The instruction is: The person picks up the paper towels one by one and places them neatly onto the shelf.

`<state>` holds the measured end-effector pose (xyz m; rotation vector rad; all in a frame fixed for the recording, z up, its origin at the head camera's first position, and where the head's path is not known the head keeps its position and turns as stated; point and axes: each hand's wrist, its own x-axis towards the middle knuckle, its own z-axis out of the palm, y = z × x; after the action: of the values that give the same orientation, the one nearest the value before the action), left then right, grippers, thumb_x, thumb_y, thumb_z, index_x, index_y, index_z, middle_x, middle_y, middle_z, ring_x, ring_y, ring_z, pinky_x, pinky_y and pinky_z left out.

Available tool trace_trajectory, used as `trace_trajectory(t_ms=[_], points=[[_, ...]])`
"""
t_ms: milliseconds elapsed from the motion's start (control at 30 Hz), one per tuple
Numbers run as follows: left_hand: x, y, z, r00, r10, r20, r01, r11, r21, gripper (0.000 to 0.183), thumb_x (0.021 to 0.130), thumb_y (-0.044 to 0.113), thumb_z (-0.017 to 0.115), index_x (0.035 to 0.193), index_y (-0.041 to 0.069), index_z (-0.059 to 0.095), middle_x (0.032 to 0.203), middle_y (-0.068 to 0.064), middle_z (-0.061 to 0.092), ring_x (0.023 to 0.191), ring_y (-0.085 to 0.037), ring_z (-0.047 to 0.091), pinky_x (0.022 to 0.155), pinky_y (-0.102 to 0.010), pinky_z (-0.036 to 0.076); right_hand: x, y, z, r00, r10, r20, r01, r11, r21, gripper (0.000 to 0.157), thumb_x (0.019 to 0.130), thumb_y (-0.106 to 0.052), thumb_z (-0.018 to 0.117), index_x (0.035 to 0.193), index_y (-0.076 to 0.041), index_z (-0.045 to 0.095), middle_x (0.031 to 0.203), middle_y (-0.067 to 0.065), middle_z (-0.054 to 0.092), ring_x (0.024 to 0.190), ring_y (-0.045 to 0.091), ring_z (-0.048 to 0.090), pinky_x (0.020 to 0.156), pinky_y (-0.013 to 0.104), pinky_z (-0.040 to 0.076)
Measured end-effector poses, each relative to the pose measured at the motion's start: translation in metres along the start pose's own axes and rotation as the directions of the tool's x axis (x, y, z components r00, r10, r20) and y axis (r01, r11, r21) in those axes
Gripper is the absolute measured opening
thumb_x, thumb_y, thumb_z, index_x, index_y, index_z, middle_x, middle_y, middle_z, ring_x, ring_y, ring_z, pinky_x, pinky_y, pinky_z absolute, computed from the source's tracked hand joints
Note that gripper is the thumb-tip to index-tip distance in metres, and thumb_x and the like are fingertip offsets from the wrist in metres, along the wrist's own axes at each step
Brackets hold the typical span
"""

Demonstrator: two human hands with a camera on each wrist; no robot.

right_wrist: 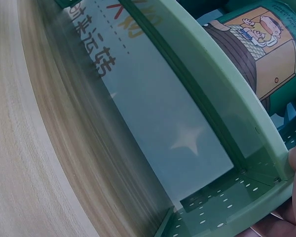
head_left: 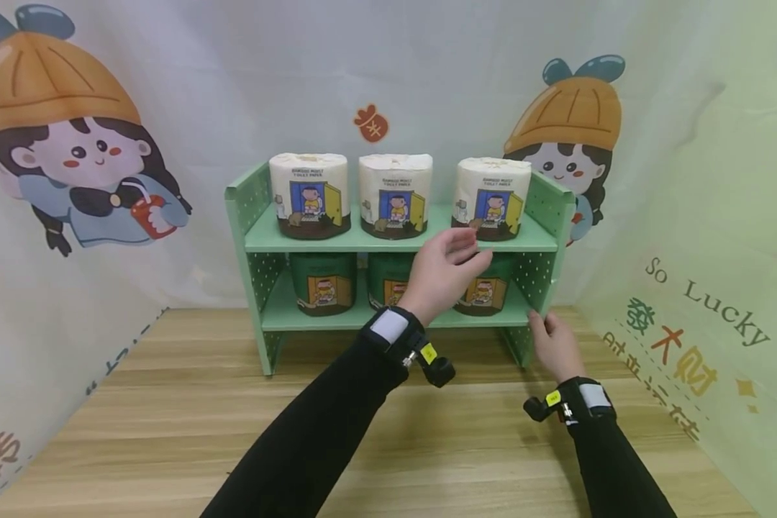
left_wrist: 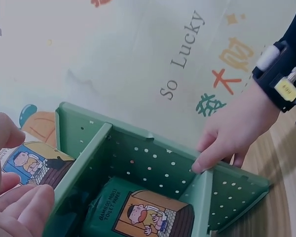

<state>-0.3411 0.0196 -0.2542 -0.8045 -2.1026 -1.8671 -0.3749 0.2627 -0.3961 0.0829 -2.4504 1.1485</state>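
Observation:
A light green two-tier shelf stands on the table. Three white-wrapped toilet paper rolls line its upper tier: a left one, a middle one and a right one. My left hand is in front of the right white roll, fingers loosely bent and holding nothing. Low on the shelf's right side panel, my right hand grips the edge, its thumb at the lower board. Green-wrapped rolls sit below, among them a left one and a right one; my left hand partly hides the middle one.
The wood-grain table extends in front of the shelf and to both sides. A printed cloth backdrop with cartoon figures hangs behind and along the sides. Both wrists carry strapped cameras.

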Motion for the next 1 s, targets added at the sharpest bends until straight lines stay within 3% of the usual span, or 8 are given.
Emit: trace_trajectory(t_ms=[200,333,600,767,867,1000], points=[[-0.022,-0.007,-0.003,0.999,-0.001,0.036,0.002,1.000,-0.031,0.050,0.097,0.026,0.069,0.140,0.009,0.051,0.137,-0.007,0.053,0.118,-0.009,0.052,0.096,-0.032,0.050,-0.002,-0.002,-0.002,1.000,0.003,-0.004,-0.003,1.000,-0.003,0.048,0.109,-0.038,0.036,0.108,0.003,0.059,0.075,0.012,0.048,0.066,0.026,0.045,0.051,0.034,0.038],[-0.035,-0.012,-0.005,0.998,-0.011,0.057,0.012,1.000,-0.019,0.050,0.096,0.028,0.070,0.140,0.011,0.052,0.136,-0.005,0.054,0.118,-0.007,0.052,0.096,-0.032,0.050,-0.003,-0.004,-0.003,1.000,0.002,-0.001,-0.002,1.000,-0.001,0.048,0.110,-0.038,0.035,0.117,0.004,0.059,0.085,0.015,0.054,0.073,0.027,0.048,0.055,0.034,0.039],[-0.058,-0.029,-0.013,0.998,-0.042,0.046,0.042,0.999,0.005,0.047,0.095,0.029,0.071,0.137,0.017,0.055,0.133,0.005,0.056,0.118,-0.006,0.051,0.095,-0.031,0.050,-0.003,-0.004,-0.006,1.000,0.008,0.005,-0.008,1.000,0.008,0.048,0.109,-0.040,0.035,0.113,0.002,0.058,0.084,0.016,0.053,0.073,0.028,0.047,0.056,0.035,0.039],[-0.076,-0.041,-0.020,0.996,-0.060,0.069,0.057,0.998,0.038,0.048,0.094,0.032,0.071,0.138,0.020,0.054,0.133,0.008,0.056,0.115,-0.006,0.053,0.092,-0.030,0.053,-0.011,-0.001,-0.009,0.999,0.017,0.044,-0.019,0.999,0.047,0.051,0.110,-0.038,0.034,0.133,0.004,0.051,0.118,0.027,0.058,0.101,0.036,0.053,0.080,0.052,0.048],[-0.088,-0.047,-0.028,0.995,-0.057,0.082,0.049,0.994,0.099,0.051,0.094,0.035,0.071,0.139,0.022,0.052,0.137,0.007,0.053,0.117,-0.006,0.051,0.095,-0.034,0.051,-0.017,-0.001,-0.011,0.997,-0.009,0.077,0.005,0.998,0.060,0.055,0.109,-0.037,0.036,0.143,0.006,0.040,0.137,0.030,0.046,0.121,0.041,0.045,0.098,0.061,0.041],[-0.105,-0.053,-0.046,0.995,-0.066,0.072,0.049,0.973,0.227,0.059,0.094,0.040,0.070,0.144,0.021,0.046,0.142,0.004,0.048,0.125,-0.008,0.044,0.103,-0.039,0.045,-0.029,-0.009,-0.014,0.992,-0.058,0.111,0.054,0.998,0.035,0.067,0.108,-0.041,0.041,0.152,0.005,0.021,0.150,0.030,0.025,0.133,0.045,0.027,0.105,0.065,0.029]])
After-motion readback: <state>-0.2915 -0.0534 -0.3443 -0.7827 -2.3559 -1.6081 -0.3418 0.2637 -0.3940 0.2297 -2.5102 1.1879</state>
